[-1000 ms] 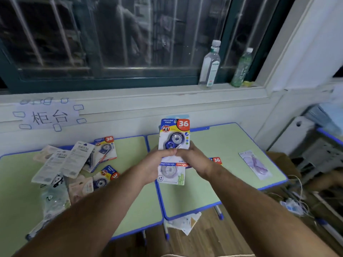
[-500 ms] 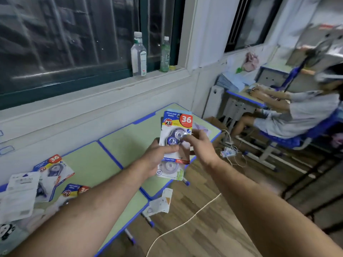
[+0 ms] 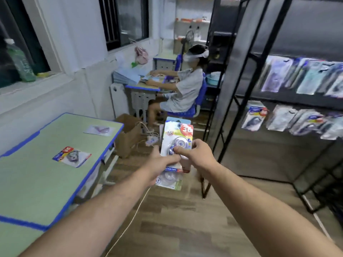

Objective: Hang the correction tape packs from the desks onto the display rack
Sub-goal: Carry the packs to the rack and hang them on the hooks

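Glossy rectangular correction tape packs (image 3: 176,145) pinched between left hand (image 3: 161,164) and right hand (image 3: 196,154).

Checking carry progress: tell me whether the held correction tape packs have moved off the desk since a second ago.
Yes. The held packs have swung right, off the green desk, toward the display rack.

Single head-worn view, angled down, close over outstretched forearms.

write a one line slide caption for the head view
Both hands carry correction tape packs toward the display rack.
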A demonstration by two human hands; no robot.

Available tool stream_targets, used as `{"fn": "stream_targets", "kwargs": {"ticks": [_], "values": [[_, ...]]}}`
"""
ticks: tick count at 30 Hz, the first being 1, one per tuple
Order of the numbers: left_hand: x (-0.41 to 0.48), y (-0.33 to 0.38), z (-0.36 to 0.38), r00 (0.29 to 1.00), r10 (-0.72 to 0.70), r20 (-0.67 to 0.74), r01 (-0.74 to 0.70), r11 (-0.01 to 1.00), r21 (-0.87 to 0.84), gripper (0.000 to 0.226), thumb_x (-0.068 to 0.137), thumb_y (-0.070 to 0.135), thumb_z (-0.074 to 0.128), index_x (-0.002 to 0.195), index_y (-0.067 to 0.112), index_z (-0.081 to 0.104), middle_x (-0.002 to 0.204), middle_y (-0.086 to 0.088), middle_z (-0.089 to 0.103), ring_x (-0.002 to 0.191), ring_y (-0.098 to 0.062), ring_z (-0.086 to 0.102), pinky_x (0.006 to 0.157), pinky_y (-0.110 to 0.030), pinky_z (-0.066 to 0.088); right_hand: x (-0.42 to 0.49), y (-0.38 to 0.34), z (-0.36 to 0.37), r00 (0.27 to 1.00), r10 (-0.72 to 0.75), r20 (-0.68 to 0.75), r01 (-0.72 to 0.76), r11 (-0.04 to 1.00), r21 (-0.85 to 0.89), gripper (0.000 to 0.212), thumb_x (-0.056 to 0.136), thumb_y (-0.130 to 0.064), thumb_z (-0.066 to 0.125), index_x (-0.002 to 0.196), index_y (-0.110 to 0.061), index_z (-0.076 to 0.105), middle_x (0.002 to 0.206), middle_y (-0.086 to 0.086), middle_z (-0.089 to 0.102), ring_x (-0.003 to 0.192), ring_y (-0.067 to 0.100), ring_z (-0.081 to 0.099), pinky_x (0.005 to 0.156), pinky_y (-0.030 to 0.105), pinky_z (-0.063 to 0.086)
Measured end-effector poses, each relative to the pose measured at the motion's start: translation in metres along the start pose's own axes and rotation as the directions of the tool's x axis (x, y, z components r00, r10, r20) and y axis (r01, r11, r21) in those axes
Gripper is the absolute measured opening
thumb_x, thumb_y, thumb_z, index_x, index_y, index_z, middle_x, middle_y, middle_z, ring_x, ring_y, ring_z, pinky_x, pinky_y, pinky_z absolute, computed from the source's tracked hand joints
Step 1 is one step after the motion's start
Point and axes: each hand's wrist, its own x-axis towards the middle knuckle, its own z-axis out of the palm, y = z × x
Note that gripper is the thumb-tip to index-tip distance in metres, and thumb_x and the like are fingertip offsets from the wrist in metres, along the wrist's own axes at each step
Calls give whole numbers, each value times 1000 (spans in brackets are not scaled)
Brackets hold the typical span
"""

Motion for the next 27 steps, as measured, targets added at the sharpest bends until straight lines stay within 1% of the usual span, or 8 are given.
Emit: {"fn": "stream_targets", "kwargs": {"ticks": [3, 6, 9, 11, 14, 18, 21, 27], "values": [[16, -19, 85, 996, -59, 71, 59, 998, 1, 85, 56, 20, 92, 129, 8, 50, 117, -16, 74, 100, -31, 75, 88, -49, 61, -2, 28, -87, 995, 53, -90, -53, 999, 0, 49, 64, -37, 94, 98, -12, 69, 92, -1, 79, 87, 19, 76, 77, 40, 62], [29, -32, 163, 981, -126, 146, 133, 991, -34, 59, 79, 15, 82, 128, 7, 49, 118, -17, 73, 101, -34, 74, 82, -49, 62, -5, 46, -169, 981, 93, -172, -89, 995, 34, 39, 75, -27, 90, 99, -8, 66, 94, 1, 76, 76, 13, 70, 53, 22, 49], [42, -39, 226, 964, -187, 190, 204, 976, -73, 29, 95, 7, 57, 123, 2, 49, 114, -26, 70, 89, -37, 71, 69, -43, 60, -5, 60, -232, 965, 112, -237, -99, 993, 67, 32, 78, -23, 88, 93, -11, 62, 95, 2, 74, 72, 11, 66, 44, 17, 44], [52, -46, 257, 957, -212, 197, 230, 971, -69, 31, 91, 4, 53, 121, -1, 50, 111, -30, 68, 86, -37, 69, 72, -46, 60, 0, 71, -263, 955, 124, -270, -107, 991, 76, 31, 79, -22, 87, 91, -13, 60, 94, 1, 73, 71, 10, 65, 45, 17, 44], [76, -55, 295, 945, -238, 224, 256, 965, -56, 58, 73, 9, 63, 127, -5, 51, 123, -34, 64, 96, -39, 68, 90, -59, 55, 10, 84, -301, 939, 142, -312, -112, 987, 113, 30, 80, -19, 86, 92, -14, 58, 91, -1, 71, 69, 8, 64, 45, 14, 43], [115, -64, 341, 926, -233, 299, 248, 969, -13, 31, 94, -1, 61, 124, 3, 52, 112, -20, 72, 86, -30, 74, 70, -43, 62, 32, 100, -342, 908, 170, -383, -116, 980, 159, 32, 79, -18, 87, 95, -14, 59, 98, 2, 73, 80, 15, 70, 61, 27, 53], [151, -69, 371, 912, -227, 342, 223, 973, 51, 37, 92, 0, 68, 125, 6, 52, 114, -17, 74, 99, -36, 74, 82, -52, 62, 59, 107, -372, 891, 167, -422, -114, 982, 149, 33, 78, -17, 87, 94, -16, 59, 100, 4, 73, 85, 20, 71, 71, 36, 56], [226, -70, 421, 892, -216, 396, 186, 976, 111, 37, 93, 8, 71, 125, 7, 53, 119, -17, 72, 99, -32, 74, 86, -49, 61, 113, 115, -423, 857, 191, -479, -107, 975, 197, 28, 82, -15, 85, 92, -16, 58, 97, 4, 73, 79, 17, 69, 62, 29, 50]]}}
